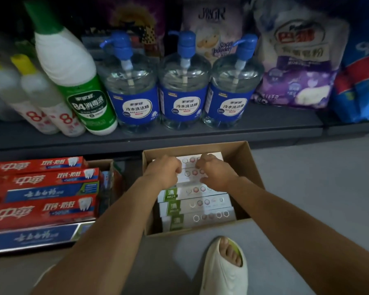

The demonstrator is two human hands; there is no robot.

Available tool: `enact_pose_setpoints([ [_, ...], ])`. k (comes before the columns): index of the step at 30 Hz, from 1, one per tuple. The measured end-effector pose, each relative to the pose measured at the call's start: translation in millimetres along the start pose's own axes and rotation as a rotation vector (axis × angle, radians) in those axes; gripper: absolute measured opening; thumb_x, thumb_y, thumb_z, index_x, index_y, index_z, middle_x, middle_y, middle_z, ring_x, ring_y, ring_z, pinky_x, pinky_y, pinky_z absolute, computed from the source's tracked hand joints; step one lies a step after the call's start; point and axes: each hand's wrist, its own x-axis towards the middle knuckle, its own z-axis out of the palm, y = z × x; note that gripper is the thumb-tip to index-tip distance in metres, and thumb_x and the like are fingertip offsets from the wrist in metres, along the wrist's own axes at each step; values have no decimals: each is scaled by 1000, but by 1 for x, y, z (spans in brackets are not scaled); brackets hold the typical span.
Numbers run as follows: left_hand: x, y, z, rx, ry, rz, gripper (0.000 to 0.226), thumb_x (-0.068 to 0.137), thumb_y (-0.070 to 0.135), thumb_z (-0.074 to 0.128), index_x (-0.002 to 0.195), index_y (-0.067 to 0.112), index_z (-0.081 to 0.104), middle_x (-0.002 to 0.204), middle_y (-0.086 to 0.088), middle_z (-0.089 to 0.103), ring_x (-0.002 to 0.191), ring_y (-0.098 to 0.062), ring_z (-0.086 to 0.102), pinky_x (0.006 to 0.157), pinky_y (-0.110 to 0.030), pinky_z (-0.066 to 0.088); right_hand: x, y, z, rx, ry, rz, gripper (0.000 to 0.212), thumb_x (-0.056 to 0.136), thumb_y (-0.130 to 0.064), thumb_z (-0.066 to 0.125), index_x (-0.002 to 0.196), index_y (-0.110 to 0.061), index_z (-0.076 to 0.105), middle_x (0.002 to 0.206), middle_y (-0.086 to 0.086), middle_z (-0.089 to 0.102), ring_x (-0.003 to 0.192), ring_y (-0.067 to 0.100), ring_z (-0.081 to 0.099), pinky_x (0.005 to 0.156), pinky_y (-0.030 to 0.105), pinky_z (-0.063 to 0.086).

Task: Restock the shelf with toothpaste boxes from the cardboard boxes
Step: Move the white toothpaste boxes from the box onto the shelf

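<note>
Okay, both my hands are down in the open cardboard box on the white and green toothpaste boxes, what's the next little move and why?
Probably lift the boxes you're gripping straight up out of the cardboard box. Both the left hand and right hand have fingers curled on the far white toothpaste boxes, so the grip looks set. The rest lie packed side by side, so a straight lift should avoid dragging them.
</note>
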Motion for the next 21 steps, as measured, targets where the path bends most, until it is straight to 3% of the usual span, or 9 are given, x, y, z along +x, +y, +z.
enact_pose_setpoints([
  [8, 4, -6, 5, -18, 18, -10, 28, 92, 7, 55, 114, 20, 68, 114, -3, 65, 99, -20, 61, 88, -34, 52, 0, 2, 19, -152, -15, -9, 75, 82, -36, 72, 142, -13, 34, 141, 9, 38, 127, 26, 37, 105, 37, 36],
  [13, 6, -9, 1, -4, 45, -3, 27, 92, 7, 54, 110, 20, 69, 115, -4, 64, 98, -21, 60, 86, -38, 53, -3, 0, 19, -145, -53, 3, 60, 87, -33, 66, 137, -15, 38, 139, 8, 44, 122, 26, 48, 97, 39, 44],
  [21, 6, -2, -9, -7, 79, -12, 34, 92, 6, 56, 123, 17, 63, 125, -6, 62, 109, -22, 59, 96, -38, 50, -31, 15, -6, -122, -112, 69, 48, 90, -24, 63, 133, -20, 44, 132, 5, 54, 112, 22, 57, 95, 33, 49],
])
